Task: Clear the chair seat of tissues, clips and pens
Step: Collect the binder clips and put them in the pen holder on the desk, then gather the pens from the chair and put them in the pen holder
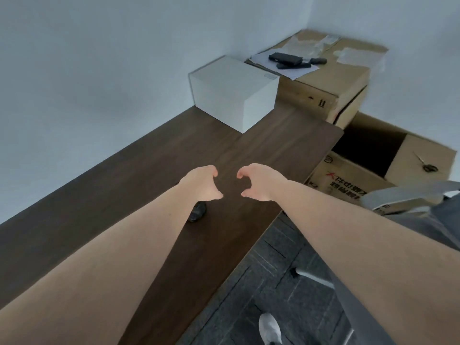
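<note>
Both of my arms reach out over a dark wooden table (286, 145). My left hand (201, 185) and my right hand (261, 183) hover side by side above it, backs up, fingers curled downward and thumbs apart, with nothing visible in either. A small black object (198, 211) lies on the table, partly under my left wrist; I cannot tell what it is. At the right edge is a grey chair (408, 195), with a grey fabric part (438, 220) below it. No tissues or pens are in view.
A white box (234, 93) stands at the table's far end by the wall. Behind it a closed cardboard box (331, 78) carries paper and black items (286, 58). An open cardboard box (348, 175) sits right of the table, scissors (427, 165) on its flap. Dark carpet (273, 282) lies below.
</note>
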Tool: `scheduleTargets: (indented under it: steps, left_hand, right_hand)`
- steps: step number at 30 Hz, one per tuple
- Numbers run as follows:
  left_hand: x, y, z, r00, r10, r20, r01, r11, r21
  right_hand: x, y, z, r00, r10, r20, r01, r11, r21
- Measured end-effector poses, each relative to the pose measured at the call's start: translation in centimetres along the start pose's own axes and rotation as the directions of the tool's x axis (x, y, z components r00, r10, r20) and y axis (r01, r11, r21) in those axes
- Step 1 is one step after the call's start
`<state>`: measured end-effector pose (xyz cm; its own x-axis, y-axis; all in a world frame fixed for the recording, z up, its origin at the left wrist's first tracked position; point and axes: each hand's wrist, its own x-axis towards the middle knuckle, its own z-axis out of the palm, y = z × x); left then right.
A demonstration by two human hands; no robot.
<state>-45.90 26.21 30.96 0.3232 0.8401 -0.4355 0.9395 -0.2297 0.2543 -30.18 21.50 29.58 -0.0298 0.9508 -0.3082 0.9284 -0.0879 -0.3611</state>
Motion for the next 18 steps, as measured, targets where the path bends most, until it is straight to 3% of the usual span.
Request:
scheduleTargets:
  steps: [7,18]
  left_hand:
    - [-0.1,10.4,4.3,0.974,0.215,0.079,-0.221,0.972,0.086]
    - [0.9,30.6,15.6,0.831,0.397,0.389,-0.513,0.818,0.26]
  right_hand:
    - [-7.6,10.0,0.1,0.981,0.192,-0.026,-0.19,0.98,0.058]
    - [-20.4,29.0,3.5,0.882,0.463,0.088,-0.471,0.865,0.171]
